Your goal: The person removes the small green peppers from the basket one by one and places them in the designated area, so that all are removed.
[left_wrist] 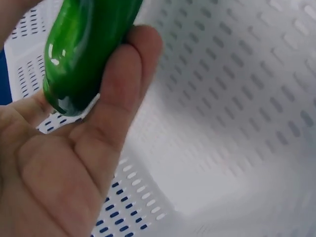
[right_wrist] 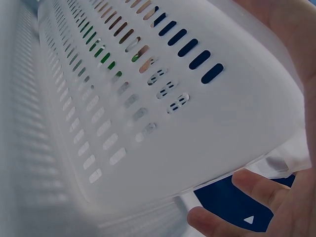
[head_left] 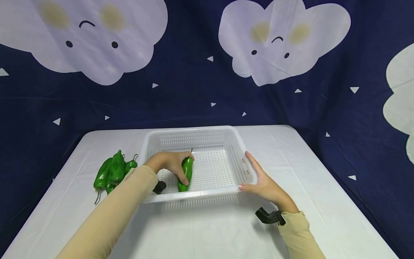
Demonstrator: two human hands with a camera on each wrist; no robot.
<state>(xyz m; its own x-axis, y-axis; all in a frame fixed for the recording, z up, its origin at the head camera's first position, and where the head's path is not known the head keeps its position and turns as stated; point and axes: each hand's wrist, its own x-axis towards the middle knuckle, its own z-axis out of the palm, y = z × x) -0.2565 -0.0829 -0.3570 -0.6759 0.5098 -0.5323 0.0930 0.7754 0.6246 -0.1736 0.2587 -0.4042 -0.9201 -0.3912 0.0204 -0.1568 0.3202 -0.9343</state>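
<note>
My left hand [head_left: 174,164] is inside a white plastic basket [head_left: 200,194], gripping a green chili pepper [head_left: 187,172] between thumb and fingers. The pepper's thin stem points away toward the back of the basket. In the left wrist view the glossy pepper [left_wrist: 84,54] lies between the fingers [left_wrist: 121,84], above the perforated basket. At the basket's front right corner, my right hand [head_left: 266,185] holds the rim, thumb at the front and fingers along the right side. The right wrist view has the slotted basket wall [right_wrist: 212,123] beside the fingers [right_wrist: 259,187].
Left of the basket, several green peppers [head_left: 116,169] lie in a pile on the white-covered table [head_left: 200,233], partly behind the left sleeve [head_left: 119,212]. A dark blue cloth [head_left: 194,97] with clouds hangs behind. Black wrist mounts [head_left: 270,217] sit on both wrists.
</note>
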